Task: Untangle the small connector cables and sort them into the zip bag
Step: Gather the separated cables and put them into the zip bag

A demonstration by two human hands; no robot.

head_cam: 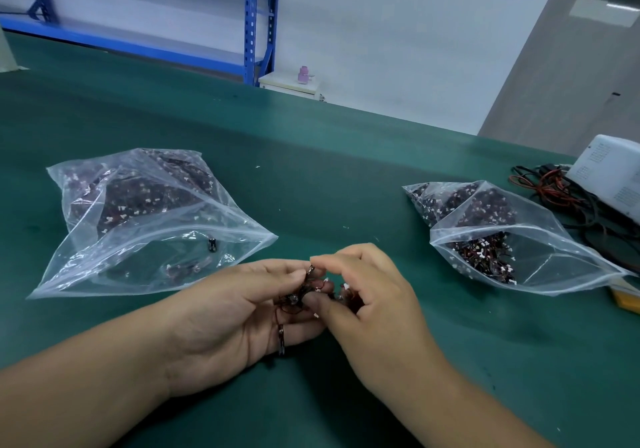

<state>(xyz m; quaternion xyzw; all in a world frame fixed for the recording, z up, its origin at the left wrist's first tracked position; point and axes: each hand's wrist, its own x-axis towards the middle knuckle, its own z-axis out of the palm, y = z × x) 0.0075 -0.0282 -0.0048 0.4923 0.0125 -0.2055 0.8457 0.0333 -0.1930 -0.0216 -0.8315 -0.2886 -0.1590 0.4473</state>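
Cables (304,292): a small dark-red clump with white plugs sits between your two hands, low at 6 o'clock, just over the green table (311,177). Your left hand (235,316) cups it from below, fingers curled round the wires and thumb on top. Your right hand (370,305) has its fingers curled in on the clump's other side, forefinger and thumb pinching strands. From your hands, one zip bag (114,267) lies at 10 o'clock, mouth open toward you, packed at the far end. A second bag (561,267) lies at 2 o'clock, open too and full of cables. Beyond it, a white box (609,174) with loose wires (550,188), red and black.
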